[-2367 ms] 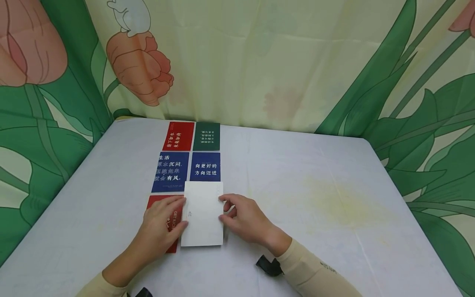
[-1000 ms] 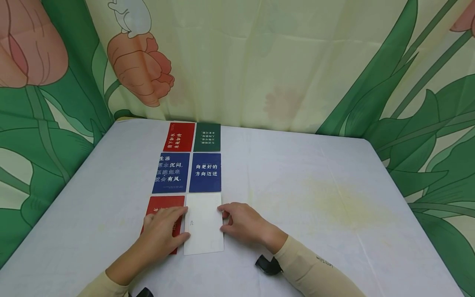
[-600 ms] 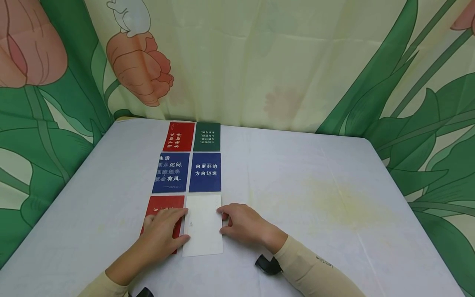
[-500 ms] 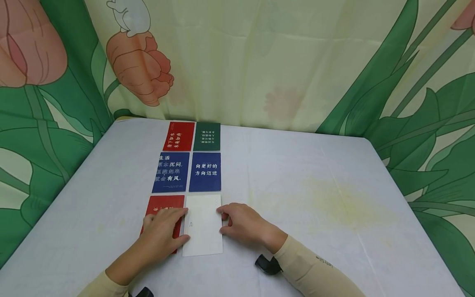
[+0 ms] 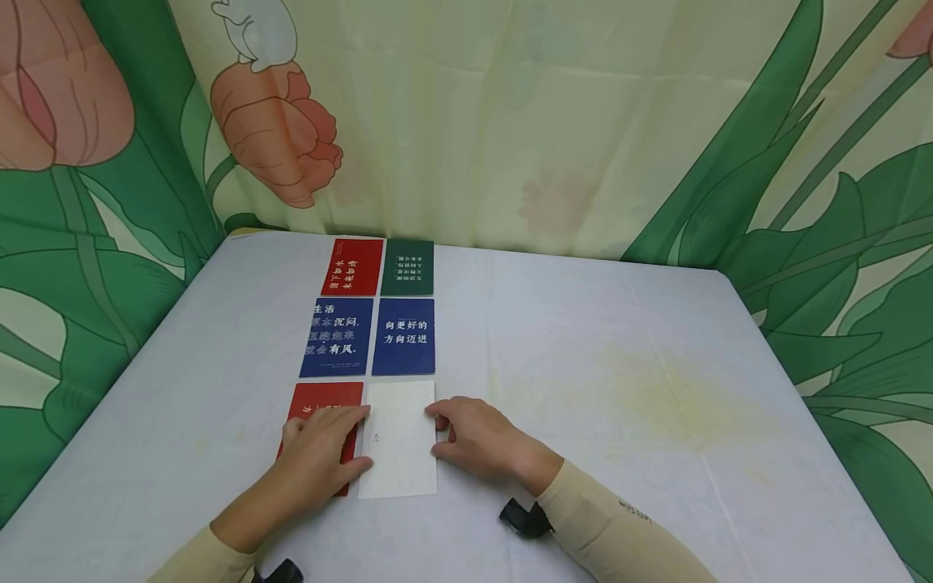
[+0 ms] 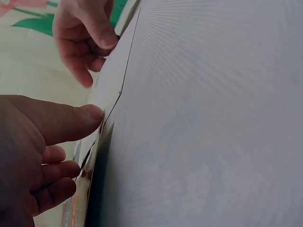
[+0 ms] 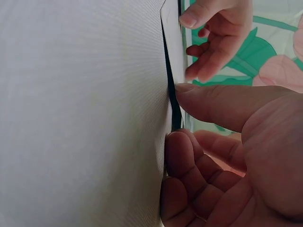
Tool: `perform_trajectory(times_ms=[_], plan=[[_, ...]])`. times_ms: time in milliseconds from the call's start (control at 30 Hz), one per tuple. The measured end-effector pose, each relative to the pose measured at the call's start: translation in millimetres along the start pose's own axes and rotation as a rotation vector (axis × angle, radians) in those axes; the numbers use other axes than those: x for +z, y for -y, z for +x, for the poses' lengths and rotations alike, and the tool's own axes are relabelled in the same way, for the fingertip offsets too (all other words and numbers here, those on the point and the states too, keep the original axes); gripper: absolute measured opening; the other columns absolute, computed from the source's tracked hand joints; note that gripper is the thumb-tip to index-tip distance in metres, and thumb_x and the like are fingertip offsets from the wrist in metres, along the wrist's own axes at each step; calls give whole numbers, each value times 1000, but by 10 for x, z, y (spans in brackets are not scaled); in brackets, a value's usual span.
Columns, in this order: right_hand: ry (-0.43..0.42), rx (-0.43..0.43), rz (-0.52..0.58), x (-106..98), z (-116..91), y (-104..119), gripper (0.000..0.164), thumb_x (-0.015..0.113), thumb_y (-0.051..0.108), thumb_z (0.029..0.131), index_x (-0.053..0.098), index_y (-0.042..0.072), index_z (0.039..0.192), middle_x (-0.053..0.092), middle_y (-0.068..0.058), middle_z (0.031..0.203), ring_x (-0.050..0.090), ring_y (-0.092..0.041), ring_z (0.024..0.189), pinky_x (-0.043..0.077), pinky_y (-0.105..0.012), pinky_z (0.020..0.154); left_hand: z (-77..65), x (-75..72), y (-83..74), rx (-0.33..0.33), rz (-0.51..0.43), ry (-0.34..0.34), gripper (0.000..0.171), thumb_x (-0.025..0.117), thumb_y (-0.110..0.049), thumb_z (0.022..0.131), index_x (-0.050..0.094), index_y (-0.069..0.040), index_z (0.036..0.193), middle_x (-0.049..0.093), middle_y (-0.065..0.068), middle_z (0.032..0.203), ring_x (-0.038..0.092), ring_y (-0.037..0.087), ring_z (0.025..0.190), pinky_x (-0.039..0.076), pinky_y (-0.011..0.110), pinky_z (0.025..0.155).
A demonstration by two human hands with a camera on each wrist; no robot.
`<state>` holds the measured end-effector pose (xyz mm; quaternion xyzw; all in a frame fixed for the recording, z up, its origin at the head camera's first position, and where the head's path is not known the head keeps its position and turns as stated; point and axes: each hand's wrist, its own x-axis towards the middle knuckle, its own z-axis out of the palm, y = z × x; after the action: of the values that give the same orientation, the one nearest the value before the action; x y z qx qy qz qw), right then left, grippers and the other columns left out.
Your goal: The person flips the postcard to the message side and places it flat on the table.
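Observation:
A card (image 5: 399,441) with its white side up lies at the near end of the right column of cards. My left hand (image 5: 317,449) holds its left edge with thumb and fingertips, above a red card (image 5: 324,397) that the hand partly covers. At the right edge, my right hand (image 5: 488,441) holds the white card between spread thumb and forefinger, other fingers curled. The right wrist view shows a dark gap under the card's edge (image 7: 174,71), beside the right thumb (image 7: 199,99). In the left wrist view, the left thumb (image 6: 75,120) touches the edge.
Beyond lie two blue cards, one left (image 5: 335,336) and one right (image 5: 403,336). Farther back are a red card (image 5: 351,267) and a green card (image 5: 406,267). All rest on a white-covered table (image 5: 583,380) before a curtain (image 5: 466,121) printed with plants.
The white card has come toward me and down, off the right blue card that it partly covered, and now lies beside the near red card. Both hands moved with it, then nearly stopped.

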<state>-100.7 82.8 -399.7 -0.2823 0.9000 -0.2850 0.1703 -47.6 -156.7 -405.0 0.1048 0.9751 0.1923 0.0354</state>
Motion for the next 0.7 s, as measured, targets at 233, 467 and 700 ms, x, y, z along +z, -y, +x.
perform_trajectory(times_ms=[233, 467, 700], plan=[[-14, -9, -10, 8, 15, -18, 44, 75, 11, 86, 64, 1, 127, 54, 7, 90, 52, -4, 72, 46, -22, 71, 17, 3, 18, 15, 13, -12, 71, 90, -25, 73, 60, -6, 136, 62, 13, 132, 53, 35, 121, 33, 55, 83], [-15, -10, -52, 24, 33, -30, 43, 73, 11, 87, 64, 2, 127, 53, 6, 89, 50, -7, 75, 44, -22, 69, 19, 5, 18, 37, 9, -16, 68, 89, -22, 74, 61, -7, 135, 63, 12, 131, 52, 35, 121, 34, 56, 84], [-28, -23, -78, 23, 42, -29, 42, 73, 10, 86, 65, 2, 126, 53, 6, 90, 50, -10, 80, 44, -23, 71, 19, -5, 5, 29, 8, -1, 69, 89, -21, 75, 60, -7, 136, 62, 12, 132, 52, 35, 122, 34, 59, 87]])
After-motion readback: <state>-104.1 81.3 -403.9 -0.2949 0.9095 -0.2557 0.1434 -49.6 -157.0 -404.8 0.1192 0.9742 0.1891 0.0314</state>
